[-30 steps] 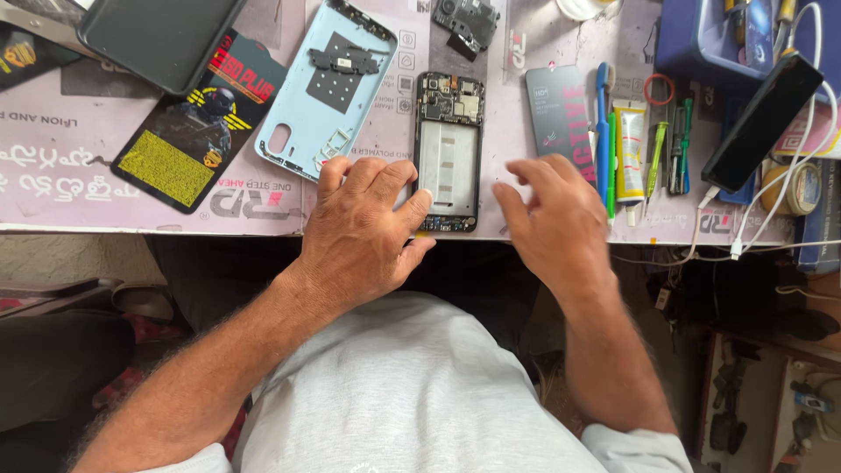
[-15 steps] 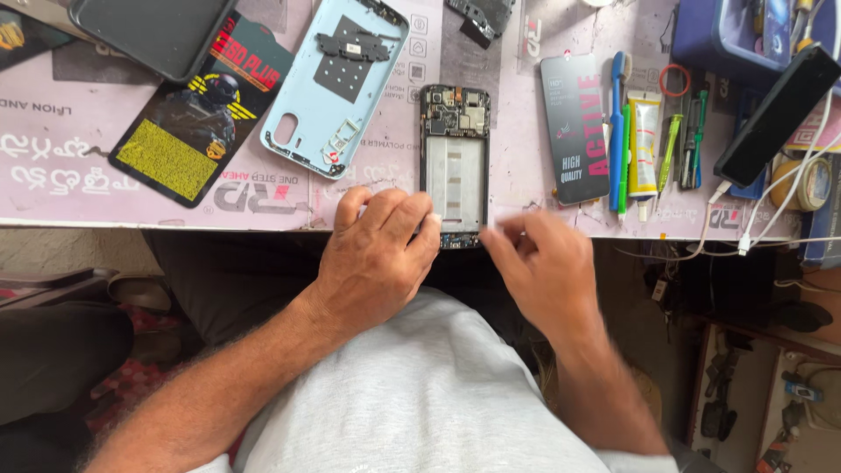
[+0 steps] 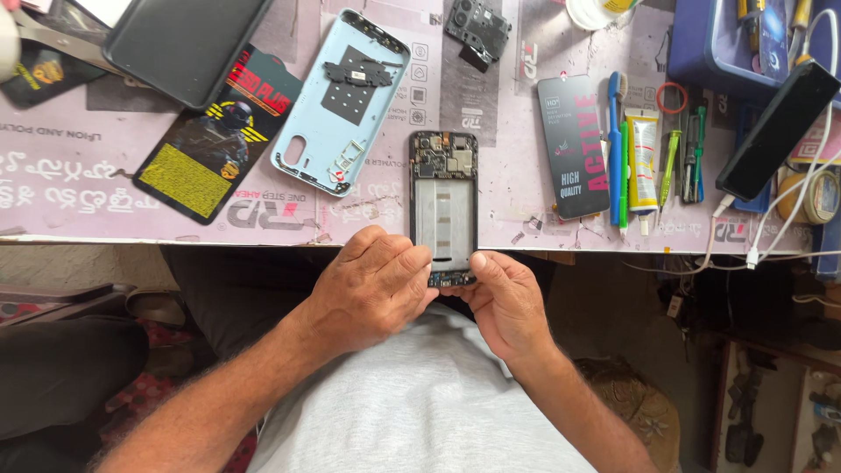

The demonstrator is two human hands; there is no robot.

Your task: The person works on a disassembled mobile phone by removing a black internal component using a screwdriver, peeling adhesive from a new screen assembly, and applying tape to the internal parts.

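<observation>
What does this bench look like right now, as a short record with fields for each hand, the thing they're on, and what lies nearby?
left hand: fingers on the near end of the opened phone frame
right hand: thumb and fingers pinching the same end
opened phone frame: flat at the table edge, circuit boards exposed, near end overhanging
light blue back cover: left of the frame, inside up
tools: screwdrivers and glue tube to the right
</observation>
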